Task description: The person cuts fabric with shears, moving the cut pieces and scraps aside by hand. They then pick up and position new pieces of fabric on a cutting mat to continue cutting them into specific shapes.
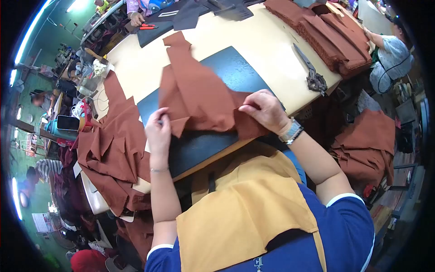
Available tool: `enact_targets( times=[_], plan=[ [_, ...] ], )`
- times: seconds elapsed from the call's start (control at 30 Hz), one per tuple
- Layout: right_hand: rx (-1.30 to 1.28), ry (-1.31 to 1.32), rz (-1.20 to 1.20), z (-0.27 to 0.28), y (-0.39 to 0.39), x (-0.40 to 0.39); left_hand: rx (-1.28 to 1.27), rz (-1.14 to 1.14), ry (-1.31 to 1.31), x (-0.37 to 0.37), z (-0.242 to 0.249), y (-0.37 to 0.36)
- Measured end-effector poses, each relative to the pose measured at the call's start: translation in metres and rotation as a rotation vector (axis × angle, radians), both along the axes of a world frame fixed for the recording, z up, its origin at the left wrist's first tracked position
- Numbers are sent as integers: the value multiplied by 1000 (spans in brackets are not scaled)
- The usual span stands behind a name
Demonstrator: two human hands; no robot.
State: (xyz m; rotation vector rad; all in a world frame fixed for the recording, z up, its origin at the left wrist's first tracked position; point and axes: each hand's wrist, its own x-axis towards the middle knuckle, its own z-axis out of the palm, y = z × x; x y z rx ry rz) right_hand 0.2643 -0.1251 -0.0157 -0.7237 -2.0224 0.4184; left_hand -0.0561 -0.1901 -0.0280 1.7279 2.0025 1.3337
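Note:
A brown cut piece of fabric [195,95] lies spread over a dark blue mat [235,68] on the cream table [267,41]. My left hand [157,131] pinches the cloth's near left edge. At the near right edge, my right hand [265,111], with a watch on its wrist, presses and grips the cloth. Both hands hold the same piece.
A heap of brown cut pieces [113,149] lies at the left. Large scissors [310,70] rest on the table to the right, with stacked brown fabric [335,36] beyond. Other people work at the far edge [136,16] and at the right [392,54]. More brown cloth [367,145] sits low right.

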Motion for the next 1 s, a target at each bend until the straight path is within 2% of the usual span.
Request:
enact_targets(
  times=[0.03,0.1,0.17,0.23,0.33,0.43,0.47,0.5,0.53,0.57,0.63,0.7,0.73,0.77,0.8,0.83,0.87,0.9,1.0],
  plan=[
    [10,-19,-33,-1,3,11,19,63,80,-9,4,-12],
    [-201,-43,-70,-1,1,35,-35,131,-88,-30,1,-37],
    [-287,-18,-88,-15,7,58,-214,204,57,-43,17,-64],
    [-245,160,-103,-18,12,66,-652,348,260,-52,37,-81],
    [-270,-26,-344,-4,24,66,-489,356,648,-53,37,-91],
    [-47,-220,-260,-6,35,39,-318,68,688,-43,39,-66],
    [-89,-301,-141,0,29,26,-276,-58,709,-25,46,-56],
    [-128,-380,-24,6,19,14,-367,-213,667,-15,45,-45],
    [19,-496,-24,-4,11,8,-427,-280,680,-9,32,-36],
    [4,-600,-60,2,4,3,-484,-349,688,-6,17,-26],
    [9,-558,-123,5,14,7,-441,-365,681,-12,9,-3],
    [-137,-473,-235,5,41,31,-432,-275,714,-28,3,24],
    [-26,-478,-342,3,53,49,-446,-213,720,-39,-1,37],
    [-8,-570,-444,-11,68,75,-459,-152,728,-50,-4,47],
    [87,-745,-491,-2,68,99,-492,-108,729,-60,-4,54],
    [-79,-702,-681,-15,71,125,-523,-64,728,-68,-4,59],
    [-132,-715,-747,-19,68,146,-547,-75,728,-74,-3,60],
    [-176,-727,-730,-33,71,173,-534,-105,732,-76,-2,59],
    [-168,-605,-644,-25,50,188,-542,-212,751,-78,3,45]
  ],
)
